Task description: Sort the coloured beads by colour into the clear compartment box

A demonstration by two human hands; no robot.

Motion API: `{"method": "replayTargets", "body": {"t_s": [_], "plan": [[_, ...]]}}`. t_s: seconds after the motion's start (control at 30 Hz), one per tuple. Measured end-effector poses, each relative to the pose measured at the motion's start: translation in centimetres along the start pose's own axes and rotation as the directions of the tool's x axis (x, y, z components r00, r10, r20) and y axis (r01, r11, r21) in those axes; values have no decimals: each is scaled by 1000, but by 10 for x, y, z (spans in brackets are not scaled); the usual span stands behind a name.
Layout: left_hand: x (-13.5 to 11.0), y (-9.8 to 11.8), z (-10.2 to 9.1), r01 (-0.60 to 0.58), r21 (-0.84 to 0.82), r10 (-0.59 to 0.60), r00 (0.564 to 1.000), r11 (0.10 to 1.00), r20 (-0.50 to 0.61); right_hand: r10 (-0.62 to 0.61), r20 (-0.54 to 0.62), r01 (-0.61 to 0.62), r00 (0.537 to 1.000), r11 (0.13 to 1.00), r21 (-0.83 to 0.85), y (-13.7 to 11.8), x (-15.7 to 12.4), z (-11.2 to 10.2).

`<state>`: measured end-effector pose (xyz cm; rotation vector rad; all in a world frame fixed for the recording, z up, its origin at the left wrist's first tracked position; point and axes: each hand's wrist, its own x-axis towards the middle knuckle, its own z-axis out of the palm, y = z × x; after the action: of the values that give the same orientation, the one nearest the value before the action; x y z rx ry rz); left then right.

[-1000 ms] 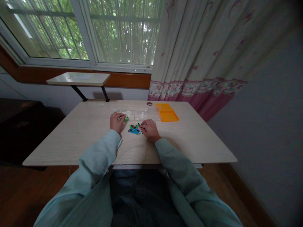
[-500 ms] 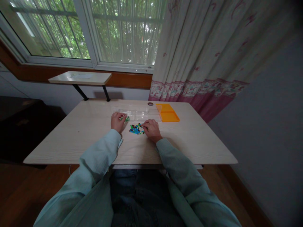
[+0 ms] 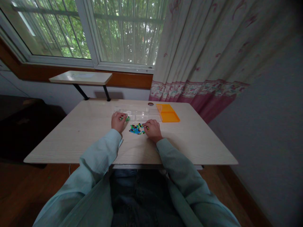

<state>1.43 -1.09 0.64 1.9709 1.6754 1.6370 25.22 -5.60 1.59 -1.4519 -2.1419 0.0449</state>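
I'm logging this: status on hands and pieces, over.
Left hand at green pieces. Right hand at right edge of mixed pile. Orange case farther right, out of the way.

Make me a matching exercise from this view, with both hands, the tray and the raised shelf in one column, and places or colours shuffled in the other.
1. Left hand
2. Right hand
3. Tray
4. Raised shelf

A. orange
B. beside the mixed-colour pile
C. on black supports
D. beside the separate green pieces

Pairs: 1-D, 2-B, 3-A, 4-C
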Motion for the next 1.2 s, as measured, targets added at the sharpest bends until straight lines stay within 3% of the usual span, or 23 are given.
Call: {"method": "replayTargets", "body": {"t_s": [0.13, 0.7, 1.2], "plan": [[-1, 0, 1, 8, 2, -8, 1000, 1000, -4, 23, -8, -24, 1000, 1000, -9, 1, 0, 0], [0, 2, 0, 18, -20, -18, 1000, 1000, 3, -73, 43, 72, 996, 997, 16, 0, -1, -1], [0, 0, 0, 12, -21, -12, 1000, 1000, 0, -19, 40, 20, 999, 999, -34, 4, 2, 1]]}}
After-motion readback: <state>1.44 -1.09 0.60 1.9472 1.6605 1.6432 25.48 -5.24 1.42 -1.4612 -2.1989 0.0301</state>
